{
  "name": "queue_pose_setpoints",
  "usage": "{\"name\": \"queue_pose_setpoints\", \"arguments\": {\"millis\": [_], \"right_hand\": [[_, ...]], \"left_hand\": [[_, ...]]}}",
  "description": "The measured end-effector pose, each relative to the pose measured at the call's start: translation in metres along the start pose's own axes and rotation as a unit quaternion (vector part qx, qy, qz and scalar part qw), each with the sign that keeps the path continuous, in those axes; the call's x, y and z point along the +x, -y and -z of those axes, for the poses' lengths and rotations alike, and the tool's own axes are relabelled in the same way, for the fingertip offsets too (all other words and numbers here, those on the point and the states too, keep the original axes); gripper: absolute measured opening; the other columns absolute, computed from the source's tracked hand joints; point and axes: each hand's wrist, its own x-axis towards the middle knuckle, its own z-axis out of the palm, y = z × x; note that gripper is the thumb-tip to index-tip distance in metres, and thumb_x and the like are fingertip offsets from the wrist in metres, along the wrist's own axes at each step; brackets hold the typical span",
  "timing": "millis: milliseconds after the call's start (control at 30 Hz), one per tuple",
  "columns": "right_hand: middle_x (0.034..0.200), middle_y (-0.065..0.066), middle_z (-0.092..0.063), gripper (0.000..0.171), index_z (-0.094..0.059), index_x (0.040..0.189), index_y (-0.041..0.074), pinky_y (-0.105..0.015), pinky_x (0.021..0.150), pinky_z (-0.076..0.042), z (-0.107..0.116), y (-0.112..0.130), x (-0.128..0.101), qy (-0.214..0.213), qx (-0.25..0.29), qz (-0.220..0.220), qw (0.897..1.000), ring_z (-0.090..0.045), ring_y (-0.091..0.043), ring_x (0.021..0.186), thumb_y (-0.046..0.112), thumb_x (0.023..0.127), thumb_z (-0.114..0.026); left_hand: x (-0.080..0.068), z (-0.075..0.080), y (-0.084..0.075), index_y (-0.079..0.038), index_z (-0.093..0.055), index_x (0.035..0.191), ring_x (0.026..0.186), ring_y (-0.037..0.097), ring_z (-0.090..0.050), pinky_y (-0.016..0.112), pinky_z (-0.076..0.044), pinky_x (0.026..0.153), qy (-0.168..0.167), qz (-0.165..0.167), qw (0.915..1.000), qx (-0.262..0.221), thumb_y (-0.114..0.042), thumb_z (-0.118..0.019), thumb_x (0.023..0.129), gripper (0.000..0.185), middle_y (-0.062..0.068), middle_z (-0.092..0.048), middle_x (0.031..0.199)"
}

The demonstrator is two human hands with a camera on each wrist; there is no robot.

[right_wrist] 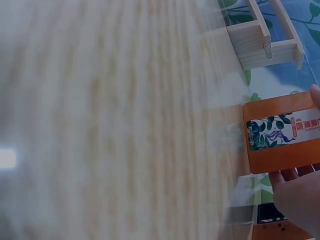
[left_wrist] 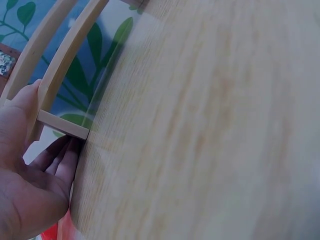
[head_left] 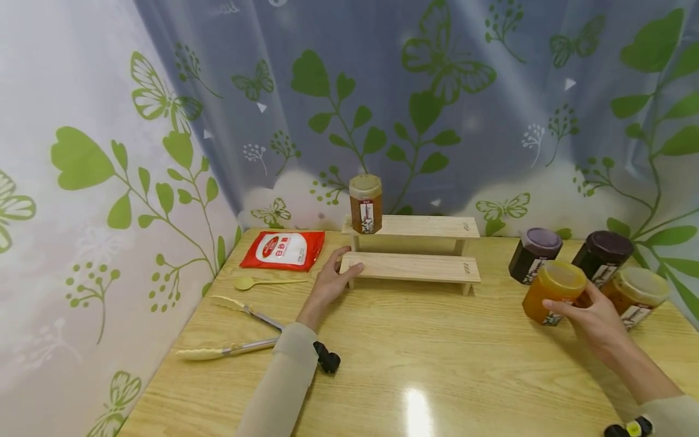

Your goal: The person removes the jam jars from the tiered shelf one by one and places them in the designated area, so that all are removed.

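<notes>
Item: orange jar point(head_left: 553, 292), yellow lid, lower right of the head view, tilted and gripped by the right hand point(head_left: 596, 320), fingers curled round its side; the right wrist view shows its label point(right_wrist: 280, 134) and the fingers behind it.

Item: wooden two-step shelf point(head_left: 413, 266), centre of frame. Left hand point(head_left: 327, 284) braces its lower step's left end, thumb on top and fingers relaxed against the end, holding nothing closed.

Item: brown jar point(head_left: 365, 204), upright on the upper step's left end.

Item: two dark jars point(head_left: 535, 255) point(head_left: 602, 255) and one amber jar point(head_left: 636, 296), clustered close around the orange one.

Item: red packet point(head_left: 283, 249), spoon point(head_left: 265, 282), tongs point(head_left: 235, 331), left part of the table point(head_left: 415, 364).

Step, as judged: jar picked from the cluster, headed for the shelf. Next move calls for lifting clear of its neighbours and setting it upright on a free step.
</notes>
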Motion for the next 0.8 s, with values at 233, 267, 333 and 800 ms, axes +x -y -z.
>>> {"name": "queue_pose_setpoints", "arguments": {"millis": [233, 267, 333, 800], "right_hand": [[0.121, 0.022, -0.057, 0.061, -0.041, 0.143, 0.037, -0.008, 0.083, -0.043, 0.004, 0.006, -0.001, 0.028, 0.072, 0.025, 0.997, -0.055, 0.010, 0.106, 0.003, 0.100, -0.068], [0.122, 0.020, -0.057, 0.062, -0.042, 0.144, 0.036, -0.008, 0.083, -0.045, 0.005, 0.008, -0.001, 0.032, 0.087, 0.030, 0.995, -0.057, 0.009, 0.106, 0.001, 0.100, -0.067], [0.125, 0.019, -0.056, 0.066, -0.040, 0.150, 0.033, -0.008, 0.083, -0.045, 0.006, 0.013, 0.000, 0.037, 0.096, 0.043, 0.994, -0.058, 0.009, 0.107, 0.000, 0.100, -0.066], [0.148, 0.017, -0.051, 0.070, -0.028, 0.162, 0.025, -0.012, 0.109, -0.026, 0.013, 0.045, 0.009, 0.065, 0.104, 0.086, 0.989, -0.042, 0.012, 0.132, -0.002, 0.105, -0.057]], "left_hand": [[-0.001, -0.001, 0.001, -0.034, -0.044, 0.156, 0.150, 0.037, -0.038, 0.056, -0.037, 0.117, -0.001, 0.001, 1.0000, 0.002, -0.051, -0.073, 0.095, 0.070, 0.020, -0.040, 0.162], [-0.001, -0.001, 0.001, -0.033, -0.044, 0.156, 0.150, 0.037, -0.039, 0.056, -0.037, 0.117, -0.001, 0.000, 1.0000, 0.002, -0.050, -0.073, 0.095, 0.070, 0.020, -0.041, 0.162], [-0.001, -0.001, 0.000, -0.033, -0.044, 0.156, 0.148, 0.037, -0.041, 0.056, -0.038, 0.116, -0.001, -0.002, 1.0000, 0.000, -0.050, -0.074, 0.095, 0.070, 0.020, -0.043, 0.161], [0.001, -0.001, 0.001, -0.035, -0.045, 0.155, 0.152, 0.037, -0.035, 0.057, -0.035, 0.118, -0.006, 0.001, 1.0000, -0.002, -0.051, -0.074, 0.095, 0.069, 0.020, -0.037, 0.164]]}}
